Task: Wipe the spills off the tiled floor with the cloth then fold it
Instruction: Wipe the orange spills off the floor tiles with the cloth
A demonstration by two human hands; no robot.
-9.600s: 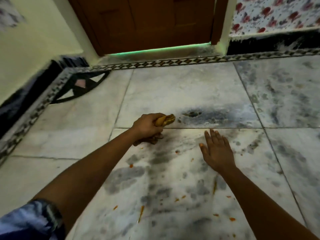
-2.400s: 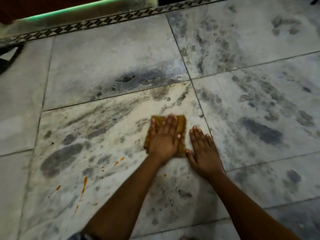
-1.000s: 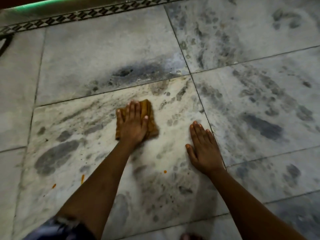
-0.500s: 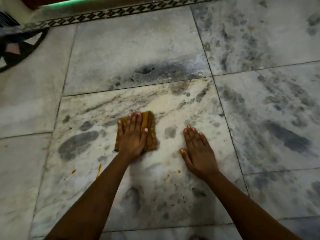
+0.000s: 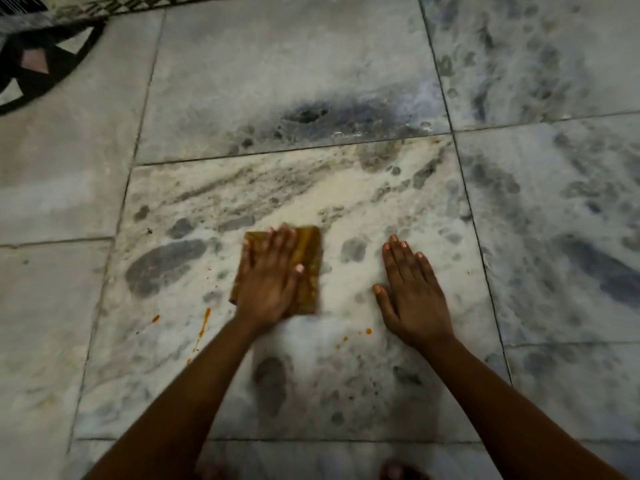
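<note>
Marble tiled floor (image 5: 311, 81), orange spills (image 5: 206, 318); left hand (image 5: 268, 289) flat on cloth (image 5: 308, 268); right hand (image 5: 412, 296) flat

Nothing to read here, no words, no labels, no numbers. The marble floor tiles (image 5: 311, 81) carry only veins and stains, and the cloth (image 5: 308, 271) is plain.
</note>
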